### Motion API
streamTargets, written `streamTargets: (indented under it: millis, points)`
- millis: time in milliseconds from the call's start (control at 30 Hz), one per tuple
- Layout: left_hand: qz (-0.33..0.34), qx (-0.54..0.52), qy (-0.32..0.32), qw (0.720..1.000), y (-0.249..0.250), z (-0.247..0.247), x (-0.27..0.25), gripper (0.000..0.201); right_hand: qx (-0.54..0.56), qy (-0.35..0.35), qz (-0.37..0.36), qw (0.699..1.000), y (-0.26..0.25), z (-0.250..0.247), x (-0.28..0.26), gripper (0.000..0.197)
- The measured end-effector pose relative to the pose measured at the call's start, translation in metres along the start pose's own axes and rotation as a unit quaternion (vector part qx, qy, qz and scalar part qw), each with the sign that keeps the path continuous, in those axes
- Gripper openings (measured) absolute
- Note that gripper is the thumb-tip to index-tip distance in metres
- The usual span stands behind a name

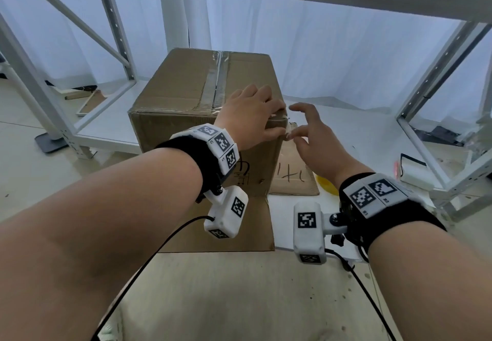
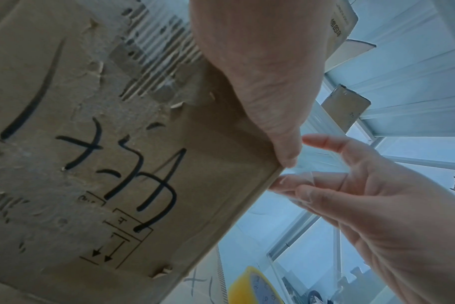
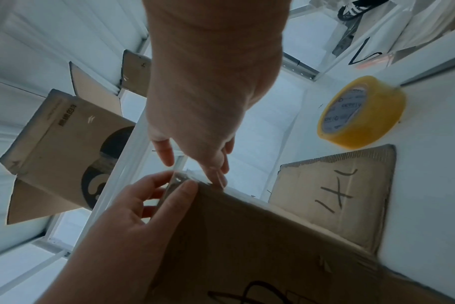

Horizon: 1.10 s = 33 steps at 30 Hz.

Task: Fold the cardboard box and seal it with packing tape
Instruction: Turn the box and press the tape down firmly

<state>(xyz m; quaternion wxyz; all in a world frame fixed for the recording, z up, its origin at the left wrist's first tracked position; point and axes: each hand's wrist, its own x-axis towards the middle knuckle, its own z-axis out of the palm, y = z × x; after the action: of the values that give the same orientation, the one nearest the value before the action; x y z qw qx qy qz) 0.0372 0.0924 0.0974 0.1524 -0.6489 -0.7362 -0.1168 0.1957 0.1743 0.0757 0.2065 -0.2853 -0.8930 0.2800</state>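
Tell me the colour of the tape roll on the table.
Yellow tape roll, clearest in the right wrist view.

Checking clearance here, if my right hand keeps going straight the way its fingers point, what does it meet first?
Most likely the left hand at the box's near top corner, where a clear tape strip overhangs. The right hand is very close already; depth is unclear.

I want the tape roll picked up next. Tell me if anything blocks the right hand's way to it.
Nothing visible does. The tape roll lies on the white shelf beside the cardboard scrap, apart from the box; the right hand is at the box corner.
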Motion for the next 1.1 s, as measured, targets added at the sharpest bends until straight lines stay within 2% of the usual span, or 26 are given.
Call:
streamTargets:
  millis: [100,233,300,367,467,567,700,800,867,1000,1100]
  points:
    - [0.003,0.009,-0.014,1.000,0.002,0.000,-0.001,0.057,-0.038,0.017,-0.032,0.999,-0.003,-0.001,0.002,0.040]
    - [0.010,-0.057,-0.046,0.997,-0.010,-0.011,-0.004,0.050,-0.123,0.030,-0.103,0.987,-0.006,-0.004,0.005,0.021]
    - [0.010,-0.062,-0.059,0.996,-0.017,-0.015,-0.008,0.048,-0.171,0.028,-0.114,0.978,-0.006,-0.006,0.008,0.015]
    - [-0.010,-0.020,-0.061,0.998,-0.022,-0.015,-0.013,0.052,-0.222,0.034,-0.127,0.966,-0.007,-0.009,0.011,0.012]
    - [-0.054,-0.002,-0.068,0.996,-0.025,-0.008,-0.021,0.060,-0.262,0.064,-0.187,0.945,-0.012,-0.010,0.016,0.006]
    - [-0.063,-0.018,-0.066,0.996,-0.027,-0.007,-0.021,0.060,-0.253,0.056,-0.205,0.944,-0.015,-0.007,0.019,0.001]
    - [-0.057,-0.026,-0.049,0.997,-0.029,-0.006,-0.020,0.060,-0.195,0.073,-0.240,0.948,-0.015,-0.004,0.020,0.008]
    - [-0.059,-0.028,-0.036,0.997,-0.030,-0.002,-0.021,0.059,-0.124,0.087,-0.179,0.972,-0.015,0.000,0.026,0.026]
    - [-0.057,-0.024,-0.032,0.998,-0.030,-0.002,-0.021,0.059,-0.122,0.099,-0.176,0.972,-0.008,0.004,0.027,0.036]
    - [-0.052,-0.026,-0.030,0.998,-0.032,-0.001,-0.022,0.058,-0.064,0.112,-0.163,0.978,0.009,0.017,0.028,0.039]
    - [-0.049,-0.027,-0.022,0.998,-0.032,0.000,-0.022,0.058,-0.030,0.075,-0.141,0.987,0.015,0.027,0.030,0.048]
